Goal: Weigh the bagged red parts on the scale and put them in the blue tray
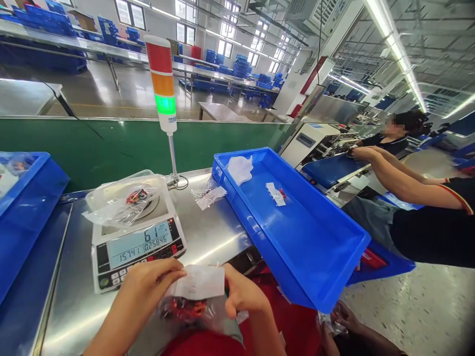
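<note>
My left hand [150, 282] pinches the left edge of a white paper label at the top of a clear plastic bag [191, 309]. Red, orange and dark small parts show inside this bag. At the label's right edge, my right hand [245, 292] grips with fingers curled. Just beyond my left hand stands a digital scale [139, 242] reading 61, 15.741 and 0.25846. On its pan rests a clear plastic tray [111, 190] with another bag of red and dark parts [137, 197].
Right of centre sits a blue bin [315, 232] holding a small labelled bag [276, 194] and a white sheet [240, 169]. Another small bag [210, 195] lies on the metal table. A signal tower [163, 89] glows green. Other people's hands [339, 316] work at lower right.
</note>
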Tool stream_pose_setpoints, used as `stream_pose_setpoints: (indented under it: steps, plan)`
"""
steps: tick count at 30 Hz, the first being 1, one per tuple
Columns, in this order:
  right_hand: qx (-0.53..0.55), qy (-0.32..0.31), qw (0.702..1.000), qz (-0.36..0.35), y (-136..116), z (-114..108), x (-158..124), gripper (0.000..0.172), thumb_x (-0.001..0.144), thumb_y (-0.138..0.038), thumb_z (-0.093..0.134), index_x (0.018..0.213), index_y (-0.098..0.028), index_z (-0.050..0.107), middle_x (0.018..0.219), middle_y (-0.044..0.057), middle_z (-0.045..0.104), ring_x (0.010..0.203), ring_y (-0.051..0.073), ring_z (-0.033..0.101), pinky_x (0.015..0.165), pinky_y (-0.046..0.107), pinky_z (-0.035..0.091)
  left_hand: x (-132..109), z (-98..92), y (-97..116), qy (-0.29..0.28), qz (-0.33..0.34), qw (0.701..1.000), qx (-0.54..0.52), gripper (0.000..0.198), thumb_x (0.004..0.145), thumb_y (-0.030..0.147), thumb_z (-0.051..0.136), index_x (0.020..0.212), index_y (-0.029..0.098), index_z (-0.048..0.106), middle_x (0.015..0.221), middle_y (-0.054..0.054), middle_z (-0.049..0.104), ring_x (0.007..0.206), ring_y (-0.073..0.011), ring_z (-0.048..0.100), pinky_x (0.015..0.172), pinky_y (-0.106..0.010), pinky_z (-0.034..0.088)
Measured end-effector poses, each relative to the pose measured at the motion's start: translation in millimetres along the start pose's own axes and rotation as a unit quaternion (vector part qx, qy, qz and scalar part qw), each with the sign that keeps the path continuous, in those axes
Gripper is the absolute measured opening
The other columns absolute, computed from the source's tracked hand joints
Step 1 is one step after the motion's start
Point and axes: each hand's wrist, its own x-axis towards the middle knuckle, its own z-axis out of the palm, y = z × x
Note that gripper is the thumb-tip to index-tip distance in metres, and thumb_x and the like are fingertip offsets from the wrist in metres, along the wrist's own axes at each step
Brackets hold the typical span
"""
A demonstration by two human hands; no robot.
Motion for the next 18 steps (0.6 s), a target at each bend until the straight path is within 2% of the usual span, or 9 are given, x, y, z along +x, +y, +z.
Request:
stream_pose_setpoints:
  steps: [2, 4, 6, 8, 10, 12, 14, 16, 18]
  plan:
    - [0.017, 0.028, 0.999, 0.018, 2, 2, 0, 0.085, 0.053, -0.082, 0.080, 0.105, -0.016, 0.077, 0.095, 0.005, 0.072, 0.087, 0.021, 0.065, 0.086, 0.032, 0.051, 2, -1.7, 3, -0.002, -0.008, 1.000, -0.030, 0.032, 0.081, 0.055, 0.063, 0.066, 0.030, 0.077, 0.065, 0.002, 0.074, 0.053, -0.0155, 0.061, 0.059, -0.022, 0.048]
    - [0.009, 0.102, 0.994, 0.046, 2, 6, 0, 0.065, 0.069, -0.074, 0.078, 0.099, -0.016, 0.077, 0.089, 0.004, 0.071, 0.081, 0.018, 0.062, 0.081, 0.030, 0.050, 3, -2.3, 10, 0.012, -0.052, 0.996, -0.076, 0.034, 0.077, 0.059, 0.067, 0.070, 0.028, 0.078, 0.068, 0.000, 0.075, 0.054, -0.0169, 0.062, 0.055, -0.023, 0.049]
    - [-0.001, 0.185, 0.981, 0.058, 0, 12, 1, 0.055, 0.075, -0.068, 0.076, 0.090, -0.015, 0.076, 0.082, 0.003, 0.068, 0.077, 0.017, 0.059, 0.076, 0.028, 0.049, 1, -1.2, 15, 0.050, -0.127, 0.981, -0.138, 0.042, 0.074, 0.064, 0.071, 0.090, 0.025, 0.078, 0.077, -0.003, 0.077, 0.060, -0.0197, 0.066, 0.053, -0.024, 0.051]
    - [-0.012, 0.256, 0.965, 0.050, -2, 19, 2, 0.056, 0.075, -0.070, 0.074, 0.081, -0.015, 0.074, 0.076, 0.003, 0.065, 0.073, 0.016, 0.055, 0.070, 0.027, 0.047, -2, 0.9, 18, 0.082, -0.197, 0.954, -0.211, 0.063, 0.073, 0.069, 0.072, 0.115, 0.022, 0.070, 0.086, -0.006, 0.079, 0.067, -0.0223, 0.070, 0.056, -0.027, 0.055]
    - [-0.034, 0.308, 0.950, 0.037, -5, 24, 4, 0.056, 0.075, -0.071, 0.072, 0.073, -0.015, 0.070, 0.070, 0.002, 0.061, 0.068, 0.015, 0.051, 0.064, 0.026, 0.044, -7, 3.2, 16, 0.077, -0.235, 0.929, -0.276, 0.081, 0.071, 0.074, 0.072, 0.130, 0.019, 0.060, 0.090, -0.009, 0.079, 0.070, -0.0245, 0.073, 0.061, -0.030, 0.059]
    - [-0.055, 0.335, 0.940, 0.024, -7, 27, 6, 0.055, 0.077, -0.069, 0.070, 0.069, -0.015, 0.068, 0.065, 0.001, 0.058, 0.064, 0.014, 0.048, 0.060, 0.025, 0.042, -14, 4.6, 12, 0.058, -0.251, 0.915, -0.311, 0.092, 0.069, 0.077, 0.071, 0.137, 0.017, 0.055, 0.093, -0.011, 0.080, 0.074, -0.0268, 0.074, 0.064, -0.033, 0.061]
    - [-0.065, 0.344, 0.937, 0.010, -8, 27, 7, 0.053, 0.080, -0.067, 0.068, 0.071, -0.015, 0.070, 0.064, 0.000, 0.058, 0.063, 0.013, 0.047, 0.059, 0.025, 0.041, -20, 5.3, 10, 0.034, -0.259, 0.912, -0.317, 0.095, 0.066, 0.078, 0.073, 0.137, 0.017, 0.057, 0.094, -0.012, 0.080, 0.080, -0.0295, 0.076, 0.068, -0.034, 0.062]
    - [-0.069, 0.348, 0.935, 0.001, -7, 27, 6, 0.051, 0.082, -0.065, 0.067, 0.075, -0.015, 0.072, 0.065, 0.001, 0.060, 0.063, 0.013, 0.048, 0.057, 0.024, 0.041, -26, 5.4, 12, 0.026, -0.274, 0.910, -0.311, 0.091, 0.063, 0.075, 0.078, 0.131, 0.017, 0.062, 0.095, -0.012, 0.080, 0.085, -0.0307, 0.077, 0.073, -0.035, 0.063]
    - [-0.069, 0.355, 0.932, -0.001, -5, 26, 4, 0.050, 0.082, -0.064, 0.068, 0.077, -0.015, 0.074, 0.066, 0.001, 0.063, 0.063, 0.014, 0.050, 0.057, 0.024, 0.043, -30, 4.8, 17, 0.044, -0.292, 0.904, -0.310, 0.082, 0.062, 0.071, 0.081, 0.122, 0.017, 0.066, 0.098, -0.011, 0.080, 0.090, -0.0301, 0.077, 0.076, -0.034, 0.063]
